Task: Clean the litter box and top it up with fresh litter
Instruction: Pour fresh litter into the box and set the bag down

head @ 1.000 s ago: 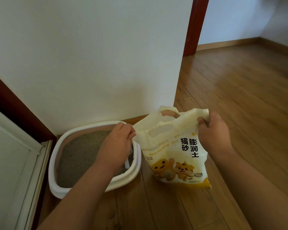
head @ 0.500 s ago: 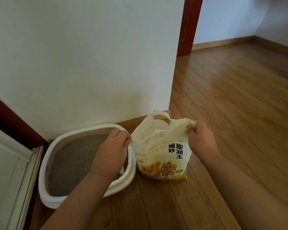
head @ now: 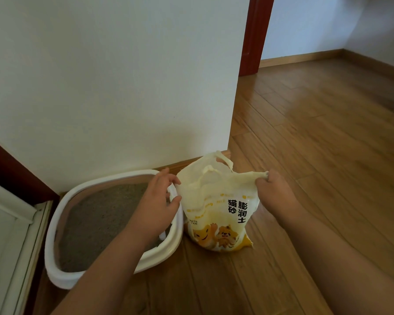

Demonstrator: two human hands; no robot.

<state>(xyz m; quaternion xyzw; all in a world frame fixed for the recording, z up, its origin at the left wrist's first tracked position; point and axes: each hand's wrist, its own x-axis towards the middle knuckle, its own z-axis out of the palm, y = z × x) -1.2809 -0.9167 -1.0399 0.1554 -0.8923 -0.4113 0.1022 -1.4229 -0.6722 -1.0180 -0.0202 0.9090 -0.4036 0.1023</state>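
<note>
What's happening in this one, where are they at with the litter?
A person crouches over a white litter box holding grey litter, set against the wall. A yellow litter bag stands on the wood floor just right of it. The right hand pinches the bag's top edge, pulling it open; the left hand is at the bag's other side with fingers loose. Nothing is being poured yet.

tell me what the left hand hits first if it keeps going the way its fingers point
Most likely the litter bag: the left hand, fingers spread and holding nothing, points right toward the bag's left edge, just above the litter box rim. Depth is unclear.
</note>
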